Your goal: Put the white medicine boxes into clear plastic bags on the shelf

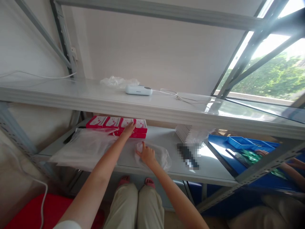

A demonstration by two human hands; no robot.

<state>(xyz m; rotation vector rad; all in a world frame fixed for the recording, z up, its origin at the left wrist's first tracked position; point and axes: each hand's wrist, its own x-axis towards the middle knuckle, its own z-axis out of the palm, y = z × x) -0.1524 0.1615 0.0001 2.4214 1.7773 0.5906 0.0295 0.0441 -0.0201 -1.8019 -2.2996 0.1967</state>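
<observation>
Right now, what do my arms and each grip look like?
Your left grip and right grip are human hands, ungloved, with no watch or bracelet visible. A white sleeve edge shows on the left arm; the right arm shows no sleeve.

Metal shelving (152, 110) and blue trays (240, 142) suggest a workshop.

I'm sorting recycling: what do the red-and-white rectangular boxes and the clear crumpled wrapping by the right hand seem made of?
Boxes: probably smooth cardboard, with printed faces and crisp edges. Wrapping: likely thin glossy plastic, being transparent and wrinkled.
</observation>
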